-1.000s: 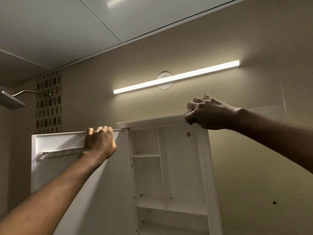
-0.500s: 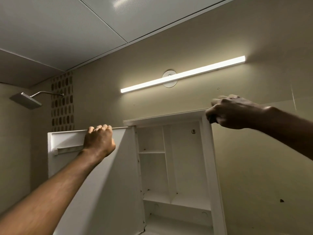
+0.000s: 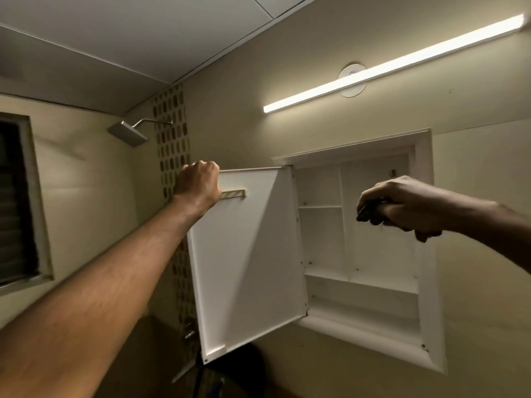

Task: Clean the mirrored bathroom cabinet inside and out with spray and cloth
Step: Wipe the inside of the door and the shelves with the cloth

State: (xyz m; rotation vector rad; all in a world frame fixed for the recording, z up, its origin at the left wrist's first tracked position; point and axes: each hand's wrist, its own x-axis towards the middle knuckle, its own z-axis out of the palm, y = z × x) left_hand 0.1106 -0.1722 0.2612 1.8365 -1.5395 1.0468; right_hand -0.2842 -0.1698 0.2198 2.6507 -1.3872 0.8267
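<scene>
Risk first: door (image 3: pixel 247 254) swung wide on the left, gripped at its top far corner by clenched left hand (image 3: pixel 198 182); could strain hinges if leaned on. Right hand (image 3: pixel 402 208) curled round a small dark thing, too blurred to name, in front of cabinet (image 3: pixel 425 254); could slip. Counted: one door, one cabinet, two hands, one light bar (image 3: pixel 393 64), one shower head (image 3: pixel 128 133).

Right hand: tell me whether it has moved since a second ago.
Yes. The right hand has dropped from the cabinet frame's top edge to in front of the open interior.
</scene>
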